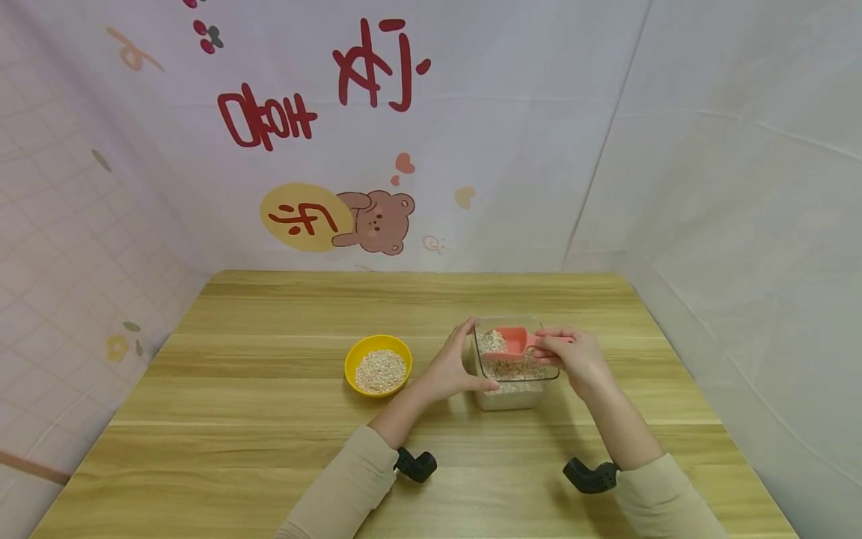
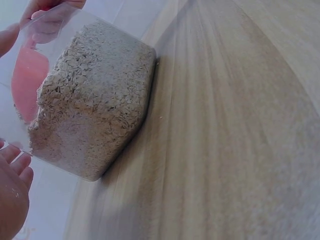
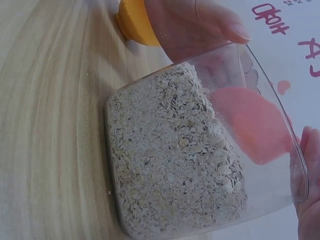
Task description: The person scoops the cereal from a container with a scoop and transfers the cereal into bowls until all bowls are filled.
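Setting: white cloth backdrop [image 1: 505,112] with red lettering and a printed bear [image 1: 382,222]; wood-grain bench [image 1: 269,449] in front.

Item 1: scoop [image 1: 513,343], pink, one piece. Location: inside the mouth of the clear container, above the main heap, flakes at its front end; contact with the heap cannot be told. Handling, as judged: light, stiff, probably smooth plastic; hardly fragile, but its loose load would slide off if tilted. Hold by the handle [image 1: 530,341], scoop level.

Item 2: container [image 1: 512,401], clear, square-mouthed, standing on the bench, part-filled with pale flakes [image 1: 525,369]. Glass or plastic: cannot tell. Likely rigid, slick-walled, the heavier piece; best steadied across opposite walls.

Item 3: yellow bowl [image 1: 378,338], left of the container and apart from it, holding more flakes.

Left grip [image 1: 446,373]: thumb and fingers spread around the container's left side, holding it at the rim.

Right grip [image 1: 575,357]: thumb and fingers together, clamped on the scoop's handle.
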Available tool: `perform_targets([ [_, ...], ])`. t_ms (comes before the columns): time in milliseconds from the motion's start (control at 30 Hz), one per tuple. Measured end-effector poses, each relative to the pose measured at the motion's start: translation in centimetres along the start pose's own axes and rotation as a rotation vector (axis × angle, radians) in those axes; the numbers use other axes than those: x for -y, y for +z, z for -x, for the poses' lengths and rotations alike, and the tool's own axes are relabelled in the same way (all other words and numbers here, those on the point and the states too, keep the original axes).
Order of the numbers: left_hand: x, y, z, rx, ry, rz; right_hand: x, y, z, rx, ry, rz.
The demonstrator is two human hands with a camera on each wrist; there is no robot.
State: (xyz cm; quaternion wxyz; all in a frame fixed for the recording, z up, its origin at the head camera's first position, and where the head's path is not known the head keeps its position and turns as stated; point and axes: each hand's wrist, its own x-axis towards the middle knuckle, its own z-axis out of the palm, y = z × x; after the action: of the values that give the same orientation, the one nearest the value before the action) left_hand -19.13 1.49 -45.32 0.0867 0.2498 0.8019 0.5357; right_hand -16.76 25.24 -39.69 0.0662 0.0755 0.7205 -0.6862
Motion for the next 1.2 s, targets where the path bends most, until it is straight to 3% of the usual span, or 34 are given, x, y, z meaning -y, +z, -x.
perform_targets([
  [533,-0.2,-0.2,0.2,0.017,-0.022,-0.020,-0.2,-0.3,0.4,0.001,-0.044,-0.117],
  [867,-0.9,-0.9,0.5,-0.007,0.006,-0.048,0.8,-0.3,0.8,-0.005,-0.042,-0.235],
  [1200,-1.6,-1.8,1.4,-0.019,0.018,-0.073,1.6,0.1,1.4,-0.017,-0.052,-0.282],
])
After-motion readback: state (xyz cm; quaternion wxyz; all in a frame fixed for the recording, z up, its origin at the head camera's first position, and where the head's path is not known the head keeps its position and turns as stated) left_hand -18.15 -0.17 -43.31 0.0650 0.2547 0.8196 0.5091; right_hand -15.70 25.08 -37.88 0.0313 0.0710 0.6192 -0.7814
